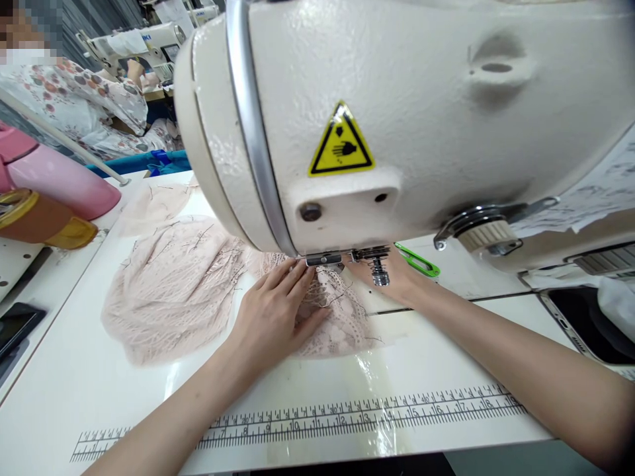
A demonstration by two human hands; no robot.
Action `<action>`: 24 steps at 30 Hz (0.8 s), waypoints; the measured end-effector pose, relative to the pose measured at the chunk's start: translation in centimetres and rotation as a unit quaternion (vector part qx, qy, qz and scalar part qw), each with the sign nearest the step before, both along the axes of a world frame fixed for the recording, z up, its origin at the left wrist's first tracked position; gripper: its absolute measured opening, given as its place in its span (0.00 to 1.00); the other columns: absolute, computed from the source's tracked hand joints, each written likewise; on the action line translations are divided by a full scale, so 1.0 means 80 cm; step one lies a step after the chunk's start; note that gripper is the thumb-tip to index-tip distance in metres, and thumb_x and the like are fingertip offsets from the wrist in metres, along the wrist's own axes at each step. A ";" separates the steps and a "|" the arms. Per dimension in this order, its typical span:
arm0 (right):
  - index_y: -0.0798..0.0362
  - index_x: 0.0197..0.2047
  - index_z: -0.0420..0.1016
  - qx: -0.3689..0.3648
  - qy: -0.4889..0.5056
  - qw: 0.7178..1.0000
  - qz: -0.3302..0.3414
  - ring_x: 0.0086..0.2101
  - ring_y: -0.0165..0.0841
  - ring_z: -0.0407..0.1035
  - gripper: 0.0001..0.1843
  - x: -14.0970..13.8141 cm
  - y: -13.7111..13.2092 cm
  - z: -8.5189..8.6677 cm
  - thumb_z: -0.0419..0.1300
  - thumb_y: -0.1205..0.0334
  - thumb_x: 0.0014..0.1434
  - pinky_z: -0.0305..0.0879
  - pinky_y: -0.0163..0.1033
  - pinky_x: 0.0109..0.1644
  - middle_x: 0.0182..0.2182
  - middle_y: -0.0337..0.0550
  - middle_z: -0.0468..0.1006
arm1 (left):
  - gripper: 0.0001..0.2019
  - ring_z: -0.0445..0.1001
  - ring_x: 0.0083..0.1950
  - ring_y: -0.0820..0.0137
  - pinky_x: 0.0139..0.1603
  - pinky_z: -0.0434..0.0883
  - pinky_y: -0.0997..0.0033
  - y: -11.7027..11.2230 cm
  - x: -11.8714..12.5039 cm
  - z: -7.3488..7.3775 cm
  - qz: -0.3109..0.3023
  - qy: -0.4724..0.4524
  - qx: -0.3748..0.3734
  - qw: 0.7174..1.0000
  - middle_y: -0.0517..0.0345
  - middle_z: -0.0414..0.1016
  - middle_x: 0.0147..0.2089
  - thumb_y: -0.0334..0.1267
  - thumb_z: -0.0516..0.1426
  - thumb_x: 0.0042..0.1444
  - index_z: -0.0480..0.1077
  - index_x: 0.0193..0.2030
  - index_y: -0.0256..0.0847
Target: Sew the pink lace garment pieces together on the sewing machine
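Observation:
A pale pink lace fabric (173, 291) lies spread on the white sewing table (74, 383), running under the head of a cream sewing machine (421, 112). My left hand (275, 317) rests flat on the lace, fingers stretched toward the presser foot (380, 271). My right hand (397, 281) lies on the table just right of the presser foot; the machine head hides most of its fingers. Green thread snips (419, 261) lie just behind my right hand.
A ruler scale (347, 416) is printed along the table's front edge. A pink bottle (59, 182) and tape rolls (44, 221) sit at the left, with a dark phone (17, 324). Another person in a floral top (79, 99) works at the back left.

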State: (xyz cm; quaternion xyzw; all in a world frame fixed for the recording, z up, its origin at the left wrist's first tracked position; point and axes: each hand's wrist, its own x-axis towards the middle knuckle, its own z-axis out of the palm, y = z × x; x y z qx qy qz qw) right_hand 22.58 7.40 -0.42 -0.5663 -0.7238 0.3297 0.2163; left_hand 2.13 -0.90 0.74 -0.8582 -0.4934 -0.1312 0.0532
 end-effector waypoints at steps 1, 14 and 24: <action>0.49 0.22 0.45 -0.009 0.011 1.000 0.001 0.22 0.30 0.50 0.15 0.000 -0.001 0.003 0.50 0.74 0.45 0.53 0.39 0.30 0.18 0.35 0.52 | 0.29 0.66 0.63 0.55 0.58 0.72 0.51 0.000 0.000 0.000 0.000 0.002 -0.001 1.000 0.48 0.69 0.62 0.52 0.51 0.63 0.65 0.62 0.31; 0.50 0.24 0.50 0.098 -0.019 0.992 0.081 0.23 0.30 0.52 0.09 0.003 -0.001 0.017 0.48 0.73 0.47 0.48 0.36 0.28 0.19 0.35 0.55 | 0.29 0.66 0.63 0.54 0.59 0.72 0.51 0.002 -0.004 0.002 0.002 0.012 -0.008 1.000 0.48 0.69 0.61 0.53 0.51 0.62 0.65 0.62 0.32; 0.52 0.22 0.60 0.185 -0.058 0.977 0.088 0.26 0.34 0.66 0.09 0.005 -0.004 0.020 0.52 0.70 0.52 0.63 0.41 0.36 0.22 0.42 0.70 | 0.28 0.65 0.64 0.54 0.59 0.71 0.50 0.004 -0.008 0.002 -0.007 -0.002 -0.015 1.000 0.48 0.71 0.60 0.51 0.53 0.61 0.64 0.63 0.36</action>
